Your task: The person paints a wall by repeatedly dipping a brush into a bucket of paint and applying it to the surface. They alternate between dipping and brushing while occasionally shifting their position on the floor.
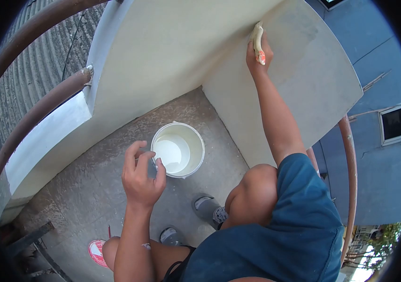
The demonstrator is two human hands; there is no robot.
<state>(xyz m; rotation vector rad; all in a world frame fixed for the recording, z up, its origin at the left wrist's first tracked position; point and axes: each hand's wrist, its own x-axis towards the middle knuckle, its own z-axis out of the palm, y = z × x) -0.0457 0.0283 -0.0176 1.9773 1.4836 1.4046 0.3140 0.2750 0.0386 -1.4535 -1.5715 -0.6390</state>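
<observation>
My right hand (267, 51) is wrapped round a flat paintbrush (258, 42), its handle cream-coloured with an orange patch at the near end. The brush's far end is up against the corner where two wall panels meet; its bristles are hardly visible. Below and to the left, my left hand (143, 176) hovers with fingers apart and slightly curled, fingertips right at the rim of a white bucket (196, 141). White paint (174, 152) lies in the bottom of this bucket, which stands upright on the floor.
A cream wall (158, 47) curves on the left and meets a greyish panel (304, 89) on the right. Brown railings (36, 117) run along the left. A red-and-white round lid (97, 253) lies on the concrete floor (92, 188), near my sandalled feet.
</observation>
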